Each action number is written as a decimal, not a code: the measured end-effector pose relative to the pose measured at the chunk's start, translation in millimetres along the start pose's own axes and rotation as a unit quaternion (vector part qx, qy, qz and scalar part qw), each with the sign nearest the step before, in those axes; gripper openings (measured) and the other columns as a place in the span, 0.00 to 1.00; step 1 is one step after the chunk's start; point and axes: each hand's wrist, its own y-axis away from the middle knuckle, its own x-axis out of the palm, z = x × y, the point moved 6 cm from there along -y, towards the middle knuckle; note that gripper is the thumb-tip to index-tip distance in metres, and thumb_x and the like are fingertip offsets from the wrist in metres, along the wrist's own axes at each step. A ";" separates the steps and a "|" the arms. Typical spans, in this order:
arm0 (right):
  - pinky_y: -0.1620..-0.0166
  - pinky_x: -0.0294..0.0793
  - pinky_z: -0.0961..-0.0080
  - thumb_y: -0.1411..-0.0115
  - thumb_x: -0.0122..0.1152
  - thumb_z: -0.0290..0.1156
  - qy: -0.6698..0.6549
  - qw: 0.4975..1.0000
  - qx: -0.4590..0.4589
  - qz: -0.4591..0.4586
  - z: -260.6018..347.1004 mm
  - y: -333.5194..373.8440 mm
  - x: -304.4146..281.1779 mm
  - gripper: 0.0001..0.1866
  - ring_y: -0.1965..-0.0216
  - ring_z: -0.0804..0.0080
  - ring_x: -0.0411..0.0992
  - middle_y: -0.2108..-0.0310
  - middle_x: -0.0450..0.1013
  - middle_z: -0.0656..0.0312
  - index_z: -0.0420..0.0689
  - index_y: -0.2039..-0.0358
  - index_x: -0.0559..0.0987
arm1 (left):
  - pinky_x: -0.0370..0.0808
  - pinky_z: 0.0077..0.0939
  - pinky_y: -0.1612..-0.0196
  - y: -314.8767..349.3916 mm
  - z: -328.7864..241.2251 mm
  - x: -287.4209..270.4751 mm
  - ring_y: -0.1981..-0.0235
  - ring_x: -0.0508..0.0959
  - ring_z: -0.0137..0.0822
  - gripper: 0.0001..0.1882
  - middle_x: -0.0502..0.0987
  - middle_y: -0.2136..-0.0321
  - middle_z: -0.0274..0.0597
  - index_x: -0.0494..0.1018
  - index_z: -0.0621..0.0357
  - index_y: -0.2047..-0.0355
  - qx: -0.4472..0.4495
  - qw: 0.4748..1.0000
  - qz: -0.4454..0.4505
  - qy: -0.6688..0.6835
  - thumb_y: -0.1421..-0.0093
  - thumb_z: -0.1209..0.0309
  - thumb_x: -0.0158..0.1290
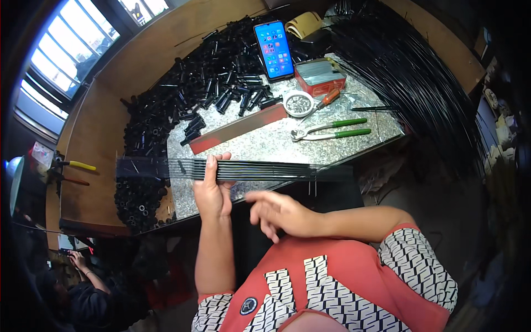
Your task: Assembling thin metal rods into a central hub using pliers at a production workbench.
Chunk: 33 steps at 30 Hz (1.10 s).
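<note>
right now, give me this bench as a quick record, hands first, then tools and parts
left hand: gripping a bundle of thin black rods
right hand: holding nothing, fingers loosely bent, on the body side of the bundle
tools: green-handled pincers, orange-handled tool
phone: screen lit, left of the red box
parts: heaped black cylindrical pieces at left, long black rods at right

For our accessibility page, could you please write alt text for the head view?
A person's left hand holds a bundle of thin black rods over a workbench; the right hand hovers apart from them. Beyond are green-handled pincers, a lit phone, heaped black parts and more long rods.
</note>
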 end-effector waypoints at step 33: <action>0.64 0.69 0.62 0.38 0.54 0.40 0.569 0.810 -0.004 0.139 53.5 -32.5 -48.9 0.16 0.69 0.53 0.70 0.73 0.70 0.49 0.37 0.67 0.73 | 0.73 0.18 0.69 58.6 -70.3 26.9 0.71 0.79 0.29 0.12 0.80 0.70 0.46 0.74 0.69 0.60 0.323 0.839 0.093 -0.427 0.44 0.77 0.58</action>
